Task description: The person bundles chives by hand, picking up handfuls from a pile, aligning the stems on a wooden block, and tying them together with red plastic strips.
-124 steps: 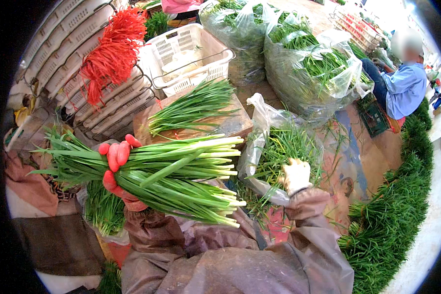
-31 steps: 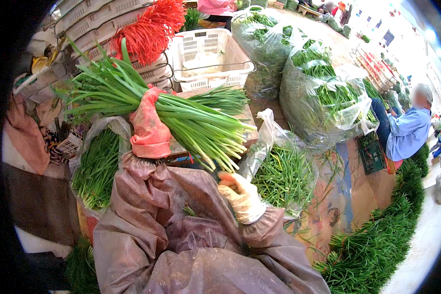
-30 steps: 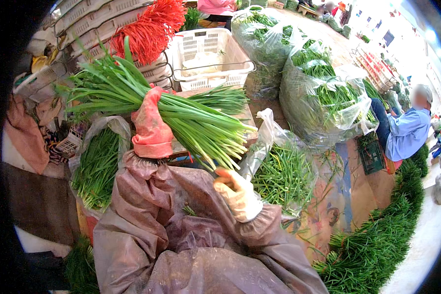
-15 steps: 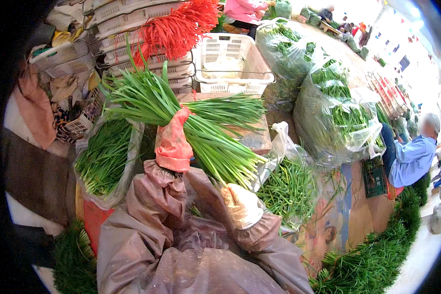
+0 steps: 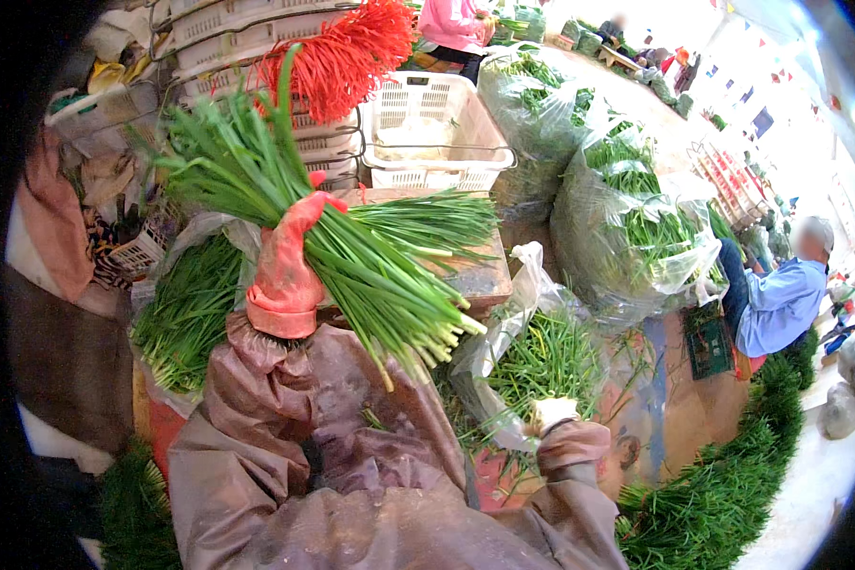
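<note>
A thick bunch of garlic chives [image 5: 351, 256] is gripped around its middle by my left hand [image 5: 293, 252] in a red glove. Its green leaf tips point up and left, and the pale cut ends hang toward lower right. My right hand [image 5: 553, 413], in a cream glove, is apart from the bunch, over the near right edge of an open plastic bag of loose chives [image 5: 551, 361]. How its fingers are set cannot be made out. Behind the held bunch, another chive bunch [image 5: 437, 218] lies on a low wooden board [image 5: 489, 275].
A white crate [image 5: 442, 171] stands beyond the board, left of it stacked crates with red ties [image 5: 337, 62]. Bagged chives [image 5: 199, 304] lie at left, with large full bags [image 5: 627, 228] at right. Chive bundles [image 5: 722, 484] line the lower right. A person in blue [image 5: 779, 299] sits at right.
My right hand has left the cut ends of the bunch and moved right and down to the bag of loose chives. My left hand, still holding the bunch, has shifted left.
</note>
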{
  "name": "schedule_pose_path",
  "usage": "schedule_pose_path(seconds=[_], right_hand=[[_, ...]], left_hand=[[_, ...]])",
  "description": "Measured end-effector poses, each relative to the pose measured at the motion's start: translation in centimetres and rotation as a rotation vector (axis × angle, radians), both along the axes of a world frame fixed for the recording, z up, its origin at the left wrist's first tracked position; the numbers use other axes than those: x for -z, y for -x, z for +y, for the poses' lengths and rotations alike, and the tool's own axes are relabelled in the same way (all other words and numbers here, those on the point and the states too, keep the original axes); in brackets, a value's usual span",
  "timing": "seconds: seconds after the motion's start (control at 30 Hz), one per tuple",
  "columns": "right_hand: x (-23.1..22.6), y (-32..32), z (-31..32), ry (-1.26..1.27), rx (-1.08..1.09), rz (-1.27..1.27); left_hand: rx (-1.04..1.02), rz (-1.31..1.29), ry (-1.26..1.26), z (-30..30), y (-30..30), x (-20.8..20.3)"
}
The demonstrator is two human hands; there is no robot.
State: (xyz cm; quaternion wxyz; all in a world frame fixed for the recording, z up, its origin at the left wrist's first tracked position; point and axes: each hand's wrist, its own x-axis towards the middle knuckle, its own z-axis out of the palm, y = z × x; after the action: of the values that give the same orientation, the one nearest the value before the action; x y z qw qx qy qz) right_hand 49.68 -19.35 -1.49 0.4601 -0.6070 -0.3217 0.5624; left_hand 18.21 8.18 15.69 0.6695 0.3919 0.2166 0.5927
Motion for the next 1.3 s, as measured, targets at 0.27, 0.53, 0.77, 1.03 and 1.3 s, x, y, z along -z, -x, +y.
schedule_pose_path(seconds=[0.27, 0.53, 0.77, 1.03, 1.3], right_hand=[[-15.1, 10.3, 12.3, -0.855, -0.104, -0.737], [-15.6, 14.1, 14.8, -0.695, 0.216, 0.757], [-11.8, 10.5, 12.3, -0.894, 0.332, 0.701], [-6.7, 5.3, 9.4, -1.061, 0.506, 0.744], [-6.1, 4.5, 8.6, -1.111, 0.487, 0.711]], left_hand=[[0.076, 0.390, -0.251, -4.9, -5.5, -3.8], [0.647, 0.140, -0.576, -7.6, -8.8, -3.4], [0.789, 0.104, -0.328, -6.1, -6.7, -4.7], [0.663, 0.345, 0.133, -5.7, 2.6, 5.6], [-0.185, 0.886, -0.993, -12.5, 0.4, 3.6]])
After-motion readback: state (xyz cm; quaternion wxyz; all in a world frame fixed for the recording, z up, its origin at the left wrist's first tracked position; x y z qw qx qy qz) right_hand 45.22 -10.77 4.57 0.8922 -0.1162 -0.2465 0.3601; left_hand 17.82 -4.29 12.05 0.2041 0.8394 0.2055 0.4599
